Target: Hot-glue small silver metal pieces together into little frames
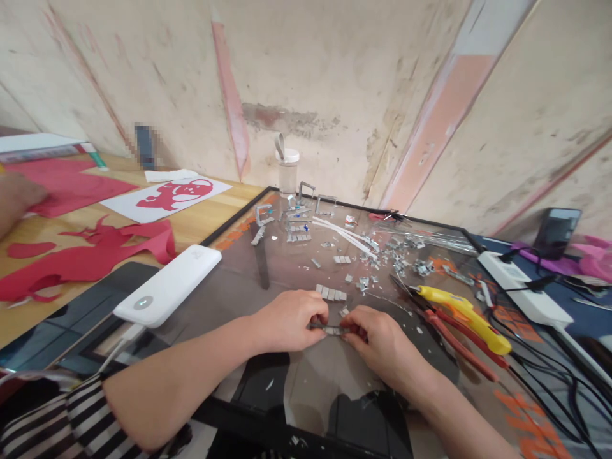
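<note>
Near the front of the dark glass tabletop, my left hand and my right hand face each other. Both are closed in a pinch on the two ends of a short grey metal strip. The fingertips hide its ends. Just beyond lies a row of flat grey metal pieces, apart from the hands. A small loose piece is close to my right fingertips. Farther back stand bent metal frames joined from similar pieces.
Right of my hands lie a yellow glue gun, red-handled pliers and a white power strip. Metal scraps and white sticks are scattered behind. A white power bank is at left; another person's hand touches red paper.
</note>
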A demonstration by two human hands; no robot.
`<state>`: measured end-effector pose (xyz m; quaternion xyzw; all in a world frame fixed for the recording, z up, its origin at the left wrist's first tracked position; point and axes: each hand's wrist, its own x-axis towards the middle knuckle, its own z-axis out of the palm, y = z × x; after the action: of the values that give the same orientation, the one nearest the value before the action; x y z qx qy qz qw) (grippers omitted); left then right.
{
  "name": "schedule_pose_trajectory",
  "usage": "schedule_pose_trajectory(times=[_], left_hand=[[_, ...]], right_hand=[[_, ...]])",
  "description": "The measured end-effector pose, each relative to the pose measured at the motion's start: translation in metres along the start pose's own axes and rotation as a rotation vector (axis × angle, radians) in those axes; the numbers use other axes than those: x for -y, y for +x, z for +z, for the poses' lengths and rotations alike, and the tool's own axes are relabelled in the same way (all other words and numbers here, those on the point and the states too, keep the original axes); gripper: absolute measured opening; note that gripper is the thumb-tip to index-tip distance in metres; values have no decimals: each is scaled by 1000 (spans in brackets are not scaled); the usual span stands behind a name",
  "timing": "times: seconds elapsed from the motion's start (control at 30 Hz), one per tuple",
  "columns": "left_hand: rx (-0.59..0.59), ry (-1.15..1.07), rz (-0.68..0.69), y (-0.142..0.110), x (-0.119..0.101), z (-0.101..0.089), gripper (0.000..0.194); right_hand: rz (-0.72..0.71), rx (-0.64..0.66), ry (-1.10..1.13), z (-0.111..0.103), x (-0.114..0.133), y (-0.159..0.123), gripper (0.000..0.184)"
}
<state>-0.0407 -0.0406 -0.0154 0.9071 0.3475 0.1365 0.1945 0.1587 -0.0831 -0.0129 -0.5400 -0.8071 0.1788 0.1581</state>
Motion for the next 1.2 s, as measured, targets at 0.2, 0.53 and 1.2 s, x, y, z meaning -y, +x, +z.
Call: schedule_pose_trajectory(times=[0.2,0.53,1.2], left_hand=[[8,-1,11,2,2,0,7],[14,3,-1,0,-2,-3,7],[18,-74,34,3,-3,-3,2]], right_hand=[[7,-16,14,0,1,1,14],[26,-19,23,2,0,1,14],[30,-10,29,3,1,1,14]])
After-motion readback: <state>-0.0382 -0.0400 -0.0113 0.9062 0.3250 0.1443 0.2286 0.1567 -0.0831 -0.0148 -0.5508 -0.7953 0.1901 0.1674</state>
